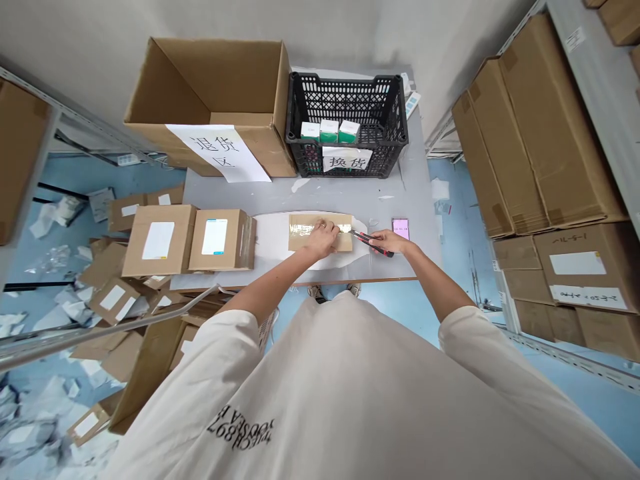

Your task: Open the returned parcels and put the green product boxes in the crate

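A small flat cardboard box (300, 240) with shiny clear tape along its top lies on a white sheet (270, 243) on the table. My left hand (323, 238) presses on the middle of this box, fingers bent and close together, holding it in place. In my right hand (393, 241) are red-and-black scissors (367, 238), their tips pointing left at the right end of the box's tape. Whether the blades are apart is too small to tell. Just beyond my right hand lies a phone (401, 228) with a pink lit screen.
At the back stand a large open carton (175, 147) with a paper sign and a black plastic crate (347, 150) holding several small white-and-green boxes. Two labelled cartons (160, 240) sit at left. Cartons and wrappings cover the left floor; stacked cartons (545, 133) fill the right shelf.
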Motion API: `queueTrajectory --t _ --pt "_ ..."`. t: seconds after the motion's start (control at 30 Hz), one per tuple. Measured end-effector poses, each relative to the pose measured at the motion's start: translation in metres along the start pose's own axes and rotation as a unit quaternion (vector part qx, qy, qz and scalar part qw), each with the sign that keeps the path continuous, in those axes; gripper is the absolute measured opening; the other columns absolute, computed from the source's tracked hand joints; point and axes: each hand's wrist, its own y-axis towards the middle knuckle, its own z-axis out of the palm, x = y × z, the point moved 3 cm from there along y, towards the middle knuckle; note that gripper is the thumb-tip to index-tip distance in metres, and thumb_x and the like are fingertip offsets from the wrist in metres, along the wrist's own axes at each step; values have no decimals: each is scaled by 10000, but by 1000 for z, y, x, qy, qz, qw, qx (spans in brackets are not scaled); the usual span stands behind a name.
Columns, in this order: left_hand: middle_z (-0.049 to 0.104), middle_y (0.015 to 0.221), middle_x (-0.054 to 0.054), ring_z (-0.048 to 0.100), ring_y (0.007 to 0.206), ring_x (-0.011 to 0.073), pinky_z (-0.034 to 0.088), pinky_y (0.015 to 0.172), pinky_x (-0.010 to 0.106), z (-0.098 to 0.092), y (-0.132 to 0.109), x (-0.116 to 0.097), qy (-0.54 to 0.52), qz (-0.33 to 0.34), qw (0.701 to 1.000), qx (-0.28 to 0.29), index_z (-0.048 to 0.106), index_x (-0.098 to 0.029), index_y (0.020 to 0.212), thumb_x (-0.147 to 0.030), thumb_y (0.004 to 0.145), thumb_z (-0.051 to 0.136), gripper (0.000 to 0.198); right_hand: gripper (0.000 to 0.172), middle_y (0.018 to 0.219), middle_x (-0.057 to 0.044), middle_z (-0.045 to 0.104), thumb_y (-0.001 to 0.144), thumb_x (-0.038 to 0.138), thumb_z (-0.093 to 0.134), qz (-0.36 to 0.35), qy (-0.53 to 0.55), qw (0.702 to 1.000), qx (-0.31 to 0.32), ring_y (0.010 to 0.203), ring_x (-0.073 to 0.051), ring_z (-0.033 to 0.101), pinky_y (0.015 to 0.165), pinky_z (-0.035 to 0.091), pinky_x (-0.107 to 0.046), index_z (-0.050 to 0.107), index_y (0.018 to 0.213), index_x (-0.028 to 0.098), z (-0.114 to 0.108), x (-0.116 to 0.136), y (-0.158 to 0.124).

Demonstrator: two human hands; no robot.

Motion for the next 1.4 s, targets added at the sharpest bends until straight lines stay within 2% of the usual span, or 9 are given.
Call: queueTrajectory --t 0.13,0.37,0.57,0.67,0.8,0.9,1.0,1.17,1.4 --pt "675 1526 231 741 1316 413 284 1401 583 -1 -1 -2 2 -4 1000 6 629 -151 1521 -356 901 885 702 647 785 -6 732 814 800 859 6 18 1000 2 677 -155 577 576 404 -266 788 1059 205 2 -7 -8" --pt "665 1529 217 731 1337 393 270 1410 582 -4 -2 -1 -9 6 1000 -6 623 -188 1529 -341 927 877 671 492 751 -3 739 884 700 873 -6 46 997 -61 733 -180 685 654 506 -264 770 946 223 20 4 1" --pt "642 1554 209 688 1380 397 422 1318 541 -5 -4 7 -53 4 999 -9 620 -193 1536 -384 942 852 666 493 797 -24 784 907 694 882 14 59 994 -92 727 -195 725 657 549 -280 727 947 227 20 -3 -5" --pt "592 1637 200 695 1354 375 514 1214 507 -10 -1 15 -95 -23 995 -23 588 -203 1593 -407 1058 697 583 527 910 -43 831 950 744 824 26 67 989 -130 707 -197 740 604 528 -273 714 1082 245 17 -14 -17" --pt "617 1612 219 657 1380 391 502 1198 555 -18 9 22 -93 -52 993 -53 643 -178 1551 -206 1078 519 490 562 972 -51 831 1089 758 591 11 0 982 -187 734 -205 723 646 547 -298 717 1269 241 22 -13 -28" --pt "605 1618 245 581 1454 425 465 1217 588 -19 15 24 -76 -58 994 -59 635 -156 1569 -158 1004 580 567 566 1105 -65 841 1163 678 459 -41 -109 969 -219 940 -253 764 859 615 -365 756 1396 257 28 -4 -32" --pt "620 1586 248 549 1461 438 445 1217 591 -17 18 25 -72 -59 994 -52 617 -155 1591 -187 993 615 599 495 1270 -103 819 1160 541 515 -97 -212 945 -230 1172 -312 752 1029 604 -429 776 1488 279 33 2 -34" --pt "605 1608 280 540 1497 444 417 1247 590 -12 17 22 -74 -58 994 -47 568 -117 1660 -220 1013 579 655 504 1273 -153 780 1129 411 595 -109 -287 921 -239 1238 -363 713 1034 604 -469 758 1585 269 36 -2 -33" --pt "487 1780 347 456 1654 472 333 1318 653 -3 9 12 -81 -50 992 -84 426 -49 1763 -192 976 494 802 510 1236 -131 769 1108 390 636 -116 -278 919 -256 1221 -357 711 1076 600 -485 770 1594 311 34 -8 -28"
